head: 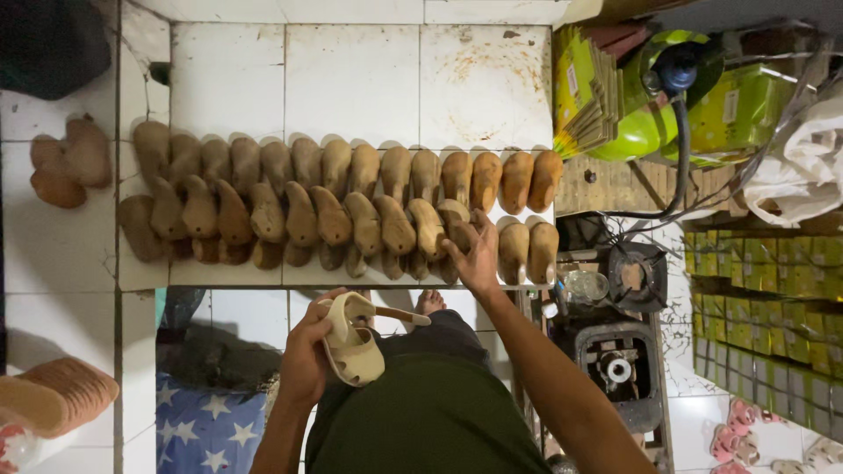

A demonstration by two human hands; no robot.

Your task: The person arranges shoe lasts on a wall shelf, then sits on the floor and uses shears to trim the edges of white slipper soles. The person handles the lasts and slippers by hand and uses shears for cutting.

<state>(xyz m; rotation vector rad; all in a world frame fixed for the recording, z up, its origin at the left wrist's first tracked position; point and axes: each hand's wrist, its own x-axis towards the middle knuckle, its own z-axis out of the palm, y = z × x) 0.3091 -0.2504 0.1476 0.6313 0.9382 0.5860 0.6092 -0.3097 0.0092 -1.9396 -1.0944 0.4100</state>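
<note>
My left hand (307, 355) holds a small cream-coloured sandal (353, 345) with an open strap, close above my lap. My right hand (475, 254) reaches forward to the white tiled bench (351, 79) and rests its fingers on a brown wooden shoe last (458, 230) in the front row. Two rows of such lasts (334, 197) stand side by side across the bench, toes pointing away and toward me. Whether the right hand grips the last or only touches it is unclear.
A small gas burner (634, 276) and a dark metal stand (619, 369) sit at my right. A green gas cylinder (654, 105) with a hose, green boxes (764, 290), and loose lasts (66, 162) surround the bench. Stacked soles (57, 395) lie bottom left.
</note>
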